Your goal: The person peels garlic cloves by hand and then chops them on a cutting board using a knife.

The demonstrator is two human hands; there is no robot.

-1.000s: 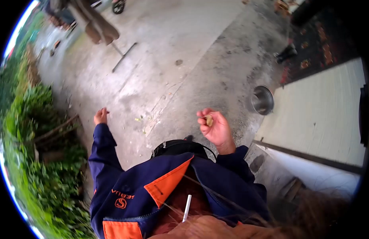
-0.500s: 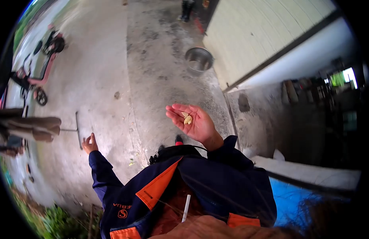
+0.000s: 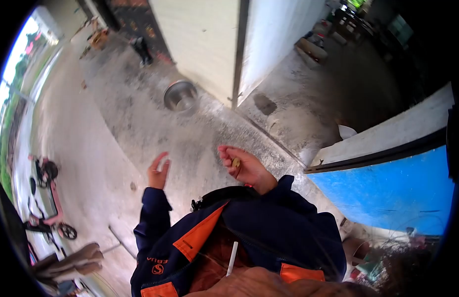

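Observation:
My right hand [image 3: 246,168] is in front of my body, palm up with its fingers curled round small pale yellow-brown pieces [image 3: 236,162]; they look like peeled cloves or nuts, too small to name surely. To its left, my left hand [image 3: 158,170] is raised over the concrete floor, thumb and fingers apart, holding nothing. Both arms wear dark blue sleeves of a jacket [image 3: 284,227] with orange patches. A white stick like a cigarette [image 3: 232,258] points up below my face.
A metal basin [image 3: 180,96] stands on the floor ahead, beside a cream wall panel [image 3: 202,42]. A doorway with a sill [image 3: 271,136] opens at the right, next to a blue panel [image 3: 388,185]. A pink scooter [image 3: 55,203] stands at the left, and dark boots [image 3: 141,51] are farther ahead.
The view has swung right, towards the doorway and blue panel. My left hand has come nearer my right. My right fingers, spread flat half a second ago, have curled over the pieces.

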